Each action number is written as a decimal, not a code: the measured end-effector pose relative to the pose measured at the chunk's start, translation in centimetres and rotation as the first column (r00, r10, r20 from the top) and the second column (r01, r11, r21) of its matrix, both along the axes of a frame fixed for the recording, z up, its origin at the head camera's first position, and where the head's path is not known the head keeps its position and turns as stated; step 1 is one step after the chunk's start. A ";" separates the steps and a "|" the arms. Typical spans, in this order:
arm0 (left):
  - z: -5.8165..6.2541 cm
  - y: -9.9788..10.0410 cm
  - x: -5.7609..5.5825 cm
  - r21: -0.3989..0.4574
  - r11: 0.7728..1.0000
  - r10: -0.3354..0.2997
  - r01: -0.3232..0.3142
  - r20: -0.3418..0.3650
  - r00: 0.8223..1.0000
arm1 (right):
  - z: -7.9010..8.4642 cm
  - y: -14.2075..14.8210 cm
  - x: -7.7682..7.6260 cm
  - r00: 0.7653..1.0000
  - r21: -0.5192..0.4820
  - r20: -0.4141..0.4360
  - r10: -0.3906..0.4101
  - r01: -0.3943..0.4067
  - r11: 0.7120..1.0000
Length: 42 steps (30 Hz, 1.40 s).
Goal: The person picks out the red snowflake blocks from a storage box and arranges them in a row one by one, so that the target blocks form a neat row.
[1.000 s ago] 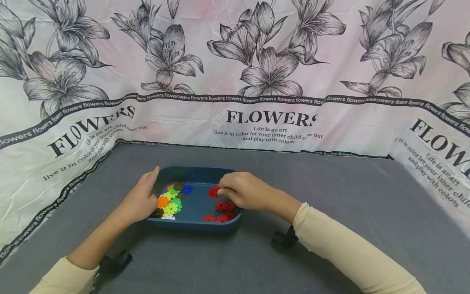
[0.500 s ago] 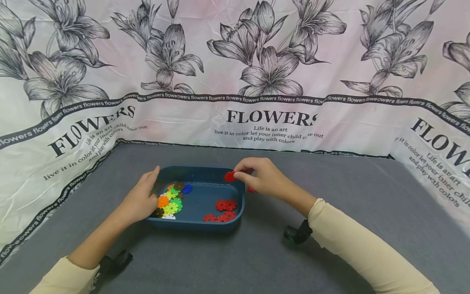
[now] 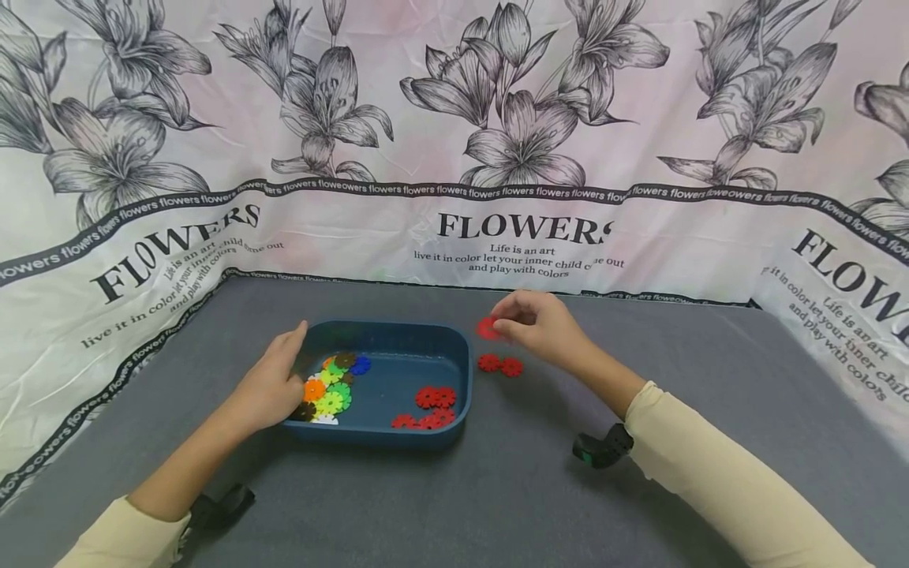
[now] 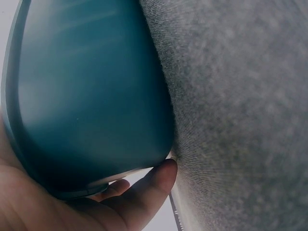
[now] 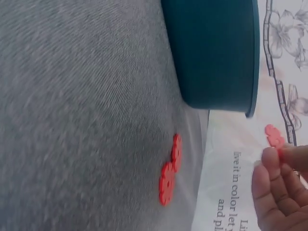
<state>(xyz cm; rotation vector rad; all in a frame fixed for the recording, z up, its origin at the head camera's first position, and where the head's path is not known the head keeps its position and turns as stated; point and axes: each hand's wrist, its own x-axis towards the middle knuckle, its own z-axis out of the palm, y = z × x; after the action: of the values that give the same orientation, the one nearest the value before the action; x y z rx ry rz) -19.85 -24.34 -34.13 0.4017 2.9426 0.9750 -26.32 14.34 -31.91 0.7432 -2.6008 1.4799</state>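
Observation:
My left hand (image 3: 268,388) grips the left end of a dark blue plastic tray (image 3: 376,435), its fingers bent around the outer wall in the left wrist view. Off the tray's right side, my right hand (image 3: 545,330) pinches a red snowflake disc (image 5: 274,136) between thumb and fingers, above the cloth. Two more red snowflake discs (image 3: 500,364) lie on the cloth just below that hand. Inside the tray, several red discs (image 3: 436,397) sit in the near right corner. Discs of mixed colours (image 3: 331,401), mostly green, yellow, orange and brown, are heaped at the left end.
Grey cloth (image 3: 497,489) covers the table. A white curtain (image 3: 525,244) printed with flowers and lettering hangs behind and along both sides. Black camera mounts (image 3: 602,446) are worn at both wrists.
My right hand has lifted a red disc from the tray and carried it over the right rim, out above the cloth. The left hand and tray have stayed in place.

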 end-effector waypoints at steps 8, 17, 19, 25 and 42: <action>-0.1 0.0 0.1 0.004 1.000 -0.002 0.002 -0.004 1.000 | -0.9 2.2 -0.8 0.992 0.140 0.123 -0.033 0.016 0.990; -0.2 0.0 0.2 0.000 1.000 0.001 -0.001 0.005 1.000 | -1.9 4.5 -1.6 0.953 0.289 0.304 -0.017 -0.075 0.954; -0.2 0.0 0.2 0.002 1.000 0.001 -0.001 0.001 1.000 | -2.0 4.7 -1.6 0.950 0.321 0.312 -0.025 -0.081 0.943; -0.2 0.0 0.2 0.010 1.000 -0.002 0.002 -0.002 1.000 | -2.0 5.0 -1.7 0.971 0.462 0.240 0.014 -0.126 0.878; 0.0 -0.1 0.0 0.008 1.000 -0.001 0.001 -0.003 1.000 | -1.2 4.1 -1.4 0.987 0.593 0.149 0.067 -0.144 0.793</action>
<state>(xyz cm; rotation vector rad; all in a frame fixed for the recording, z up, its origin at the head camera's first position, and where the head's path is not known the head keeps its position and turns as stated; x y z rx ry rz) -19.82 -24.47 -34.15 0.4050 2.9412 0.9877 -27.76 18.44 -33.15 0.8730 -3.2072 0.6912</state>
